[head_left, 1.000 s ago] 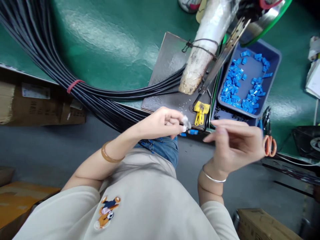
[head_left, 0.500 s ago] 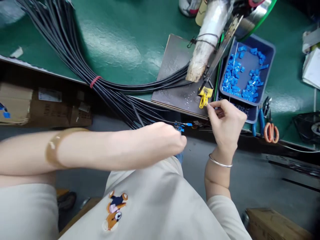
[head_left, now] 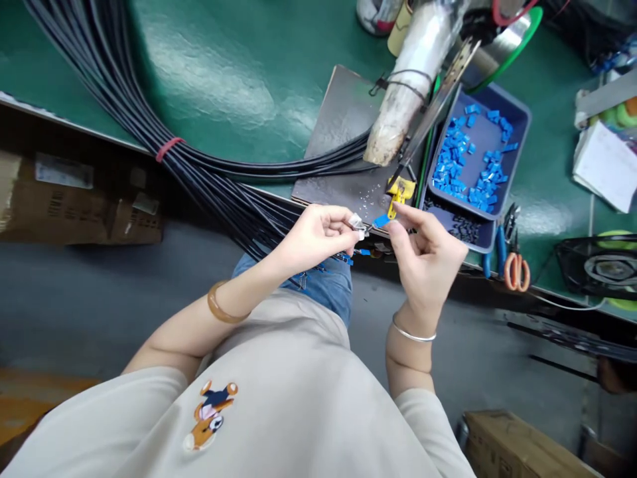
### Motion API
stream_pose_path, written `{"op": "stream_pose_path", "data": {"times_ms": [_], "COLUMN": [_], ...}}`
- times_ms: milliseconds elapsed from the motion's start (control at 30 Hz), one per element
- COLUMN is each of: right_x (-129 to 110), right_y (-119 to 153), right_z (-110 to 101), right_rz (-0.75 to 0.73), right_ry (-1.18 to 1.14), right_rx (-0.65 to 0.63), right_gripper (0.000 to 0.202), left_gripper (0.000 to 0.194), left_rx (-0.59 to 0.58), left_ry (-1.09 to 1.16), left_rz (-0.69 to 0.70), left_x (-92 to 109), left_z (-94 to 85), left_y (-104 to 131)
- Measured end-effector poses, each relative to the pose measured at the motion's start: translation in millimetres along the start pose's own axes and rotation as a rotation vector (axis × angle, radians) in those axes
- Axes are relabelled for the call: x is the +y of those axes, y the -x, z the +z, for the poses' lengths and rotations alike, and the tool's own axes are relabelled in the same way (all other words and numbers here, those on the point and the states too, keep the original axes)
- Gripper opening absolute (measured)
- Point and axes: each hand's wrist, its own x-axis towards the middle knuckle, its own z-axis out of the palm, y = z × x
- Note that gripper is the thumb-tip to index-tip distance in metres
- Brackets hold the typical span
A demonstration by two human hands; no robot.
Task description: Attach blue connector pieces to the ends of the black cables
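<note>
My left hand (head_left: 323,232) is closed in a pinch at the front edge of the bench, white wrapping on its fingertips. It grips a thin black cable end; a blue connector (head_left: 381,220) sticks out toward the right. My right hand (head_left: 425,249) is closed too, thumb and forefinger at the lower end of a yellow clip-like tool (head_left: 399,190). The blue connector's tip meets the yellow tool beside those fingertips; exact contact is hard to see. The tool sits at the foot of a slanted metal bar (head_left: 430,109). More blue-tipped cable ends (head_left: 365,252) hang below my left hand.
A bundle of black cables (head_left: 144,119), tied with a red band (head_left: 169,147), runs across the green bench. A dark board (head_left: 328,133) lies under a wrapped post (head_left: 398,99). Right of it are a bin (head_left: 520,126) of blue pieces, blue-handled pliers (head_left: 500,251) and orange-handled scissors (head_left: 516,272).
My left hand has come up and right from below the bench edge, bringing a blue connector to the yellow tool. My right hand stays by the tool. The view has shifted slightly.
</note>
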Motion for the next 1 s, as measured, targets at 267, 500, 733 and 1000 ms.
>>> {"op": "stream_pose_path", "data": {"times_ms": [267, 500, 733, 1000], "right_x": [18, 13, 19, 24], "right_y": [2, 7, 9, 12], "right_z": [10, 5, 9, 9], "right_rz": [0.120, -0.155, -0.301, -0.250], "right_ry": [-0.195, 0.065, 0.209, 0.093], "right_rx": [-0.008, 0.059, 0.058, -0.009], "right_gripper": [0.016, 0.023, 0.027, 0.033], "left_gripper": [0.015, 0.015, 0.018, 0.020], "left_rx": [-0.002, -0.023, -0.043, -0.077], "left_ry": [-0.009, -0.060, -0.053, 0.004], "left_rz": [0.069, 0.096, 0.098, 0.070], "left_x": [5, 3, 4, 7], "left_z": [2.3, 3.6, 1.1, -3.8], "left_y": [-12, -15, -17, -18]}}
